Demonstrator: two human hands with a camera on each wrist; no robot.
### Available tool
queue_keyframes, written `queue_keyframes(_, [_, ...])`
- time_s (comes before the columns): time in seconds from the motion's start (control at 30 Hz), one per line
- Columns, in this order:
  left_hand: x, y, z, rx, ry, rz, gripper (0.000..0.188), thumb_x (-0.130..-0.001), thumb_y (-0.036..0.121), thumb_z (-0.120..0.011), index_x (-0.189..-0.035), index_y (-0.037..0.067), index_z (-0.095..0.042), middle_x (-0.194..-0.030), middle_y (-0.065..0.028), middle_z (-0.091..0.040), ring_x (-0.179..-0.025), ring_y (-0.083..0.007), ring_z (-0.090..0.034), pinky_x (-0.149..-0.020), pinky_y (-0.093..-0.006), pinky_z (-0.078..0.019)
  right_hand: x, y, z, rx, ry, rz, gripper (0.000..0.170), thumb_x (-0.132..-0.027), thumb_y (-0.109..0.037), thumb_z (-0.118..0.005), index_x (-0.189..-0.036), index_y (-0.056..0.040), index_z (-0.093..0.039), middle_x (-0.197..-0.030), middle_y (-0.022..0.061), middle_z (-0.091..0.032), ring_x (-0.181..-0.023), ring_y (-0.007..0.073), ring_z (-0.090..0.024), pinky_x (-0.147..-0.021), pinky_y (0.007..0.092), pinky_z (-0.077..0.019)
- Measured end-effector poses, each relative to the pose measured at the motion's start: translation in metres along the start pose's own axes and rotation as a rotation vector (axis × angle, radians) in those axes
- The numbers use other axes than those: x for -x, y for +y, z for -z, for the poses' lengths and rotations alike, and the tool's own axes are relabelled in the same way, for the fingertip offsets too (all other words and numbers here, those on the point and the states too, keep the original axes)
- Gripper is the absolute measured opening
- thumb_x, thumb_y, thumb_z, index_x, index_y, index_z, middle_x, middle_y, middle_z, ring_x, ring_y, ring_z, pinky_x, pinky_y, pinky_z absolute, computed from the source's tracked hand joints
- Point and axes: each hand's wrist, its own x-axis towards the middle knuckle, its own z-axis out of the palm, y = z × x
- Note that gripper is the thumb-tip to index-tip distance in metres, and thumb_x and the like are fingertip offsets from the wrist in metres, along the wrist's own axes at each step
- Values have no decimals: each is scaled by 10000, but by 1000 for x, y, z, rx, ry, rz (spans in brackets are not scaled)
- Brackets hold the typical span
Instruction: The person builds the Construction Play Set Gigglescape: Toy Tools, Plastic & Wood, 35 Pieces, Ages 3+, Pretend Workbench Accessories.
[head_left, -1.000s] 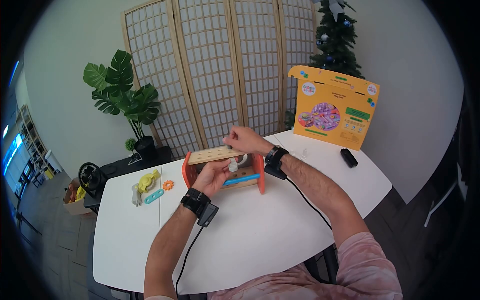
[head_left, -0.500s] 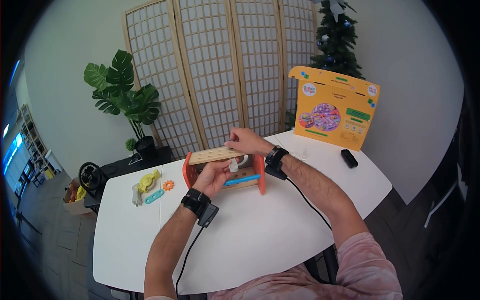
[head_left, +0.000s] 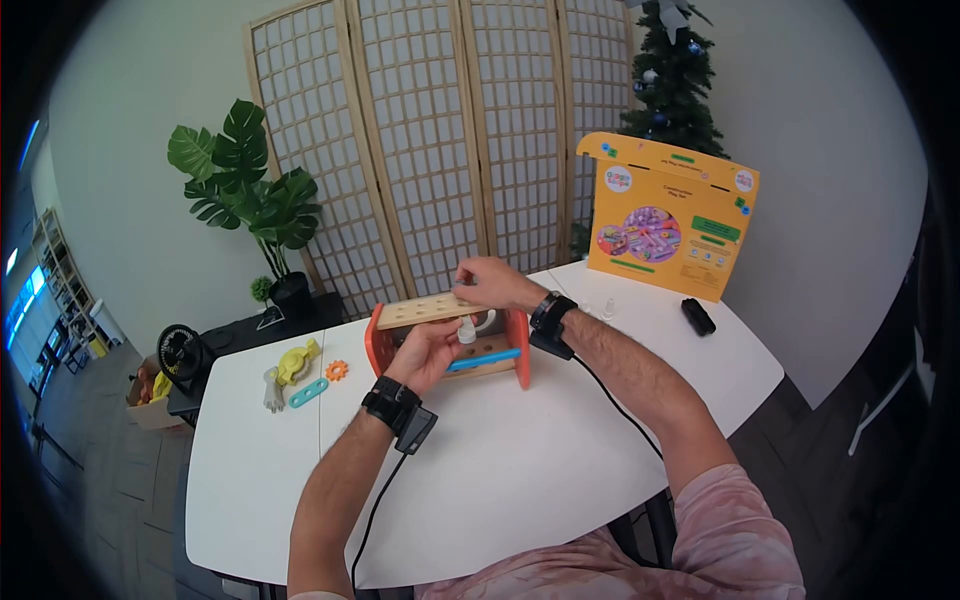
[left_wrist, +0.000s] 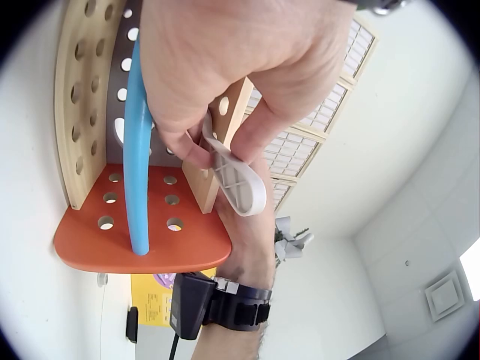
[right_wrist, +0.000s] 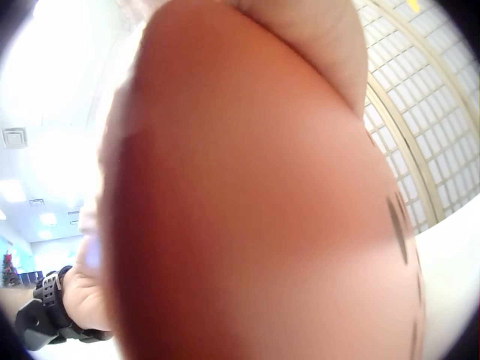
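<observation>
A toy workbench (head_left: 425, 311) with pierced wooden boards and orange-red end panels stands on the white table. My left hand (head_left: 425, 352) reaches in at its front, under the top board, and pinches a whitish plastic piece (left_wrist: 244, 187) with a rounded end and ribbed hollow back. Over the right part of the top board, my right hand (head_left: 492, 284) has bent fingers gathered around a small grey piece, mostly hidden by the fingertips. A blue bar (left_wrist: 137, 150) crosses the front of the bench, beside my left hand. The orange-red end panel (right_wrist: 262, 187) fills most of the right wrist view.
On the left of the table (head_left: 260, 480) lie a yellow toy tool (head_left: 297, 362), a grey piece (head_left: 273, 390), a teal strip with holes (head_left: 308, 393) and an orange gear (head_left: 337, 371). A yellow box (head_left: 670, 220) and a black case (head_left: 698, 316) stand right; small clear pieces (head_left: 608, 310) lie nearby.
My right hand's fingers shift and turn slightly over the top board. The left hand and its plastic piece stay where they were.
</observation>
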Motion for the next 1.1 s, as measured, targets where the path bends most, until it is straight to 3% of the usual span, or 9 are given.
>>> queue_keyframes(0.13, [1,0,-3,16,26,0,429,-1043,-40,-610,-1455,-46,-494,-1414,-168,-601,-1273,-255,-659,-1065,-357,-569,3,-21,12,134,-105,-199,340,-920,-317,-804,-939,-12,-656,-881,155,-721,-821,282,-708,-734,422,-547])
queue_keyframes(0.23, [2,0,-5,7,9,-6,440,-1041,-43,-612,-1462,-52,-485,-1423,-173,-593,-1282,-260,-655,-1083,-361,-568,0,2,-4,-54,51,68,376,-880,-332,-814,-887,-12,-617,-864,182,-719,-814,327,-707,-714,447,-537])
queue_keyframes(0.47, [0,-1,0,4,23,-2,442,-1042,-46,-610,-1467,-43,-488,-1422,-167,-596,-1284,-251,-653,-1071,-354,-571,2,-3,2,26,-14,-78,396,-883,-344,-813,-884,-3,-611,-839,183,-706,-791,344,-691,-699,460,-526])
queue_keyframes(0.53, [1,0,-2,5,18,-1,442,-1043,-44,-611,-1468,-38,-489,-1422,-166,-597,-1285,-248,-653,-1068,-351,-571,-3,6,-4,35,3,145,407,-919,-378,-814,-895,-16,-629,-822,149,-701,-751,302,-687,-685,428,-538])
queue_keyframes(0.63, [2,0,-4,6,15,-8,437,-1043,-38,-617,-1462,-31,-494,-1421,-162,-598,-1282,-246,-654,-1056,-344,-573,1,-2,5,173,-62,-28,472,-922,-446,-819,-874,-12,-640,-787,144,-681,-726,301,-670,-682,431,-537])
queue_keyframes(0.77, [2,0,-5,-1,22,-5,426,-1043,-34,-620,-1451,-29,-501,-1420,-155,-600,-1287,-251,-653,-1037,-346,-574,3,-1,-2,68,102,50,513,-927,-493,-812,-875,-8,-655,-762,140,-669,-706,305,-660,-687,439,-539])
queue_keyframes(0.93, [2,1,-5,-4,19,-3,418,-1042,-34,-620,-1445,-22,-508,-1410,-151,-609,-1289,-252,-654,-1029,-354,-571,1,-19,9,151,-74,-158,520,-955,-510,-784,-861,-10,-677,-766,142,-695,-741,296,-696,-702,427,-551])
queue_keyframes(1.03, [2,0,-5,-5,12,-7,413,-1039,-31,-627,-1437,-16,-520,-1394,-147,-620,-1272,-247,-660,-1027,-358,-568,1,-11,-2,23,108,68,521,-965,-509,-775,-839,-14,-675,-756,140,-701,-739,287,-708,-688,419,-549])
queue_keyframes(1.1, [3,0,-5,-2,15,-15,407,-1035,-29,-632,-1430,-14,-530,-1382,-142,-627,-1257,-241,-665,-1025,-360,-566,1,-14,4,48,3,-32,519,-967,-509,-774,-876,-7,-684,-790,146,-709,-766,283,-711,-708,417,-553])
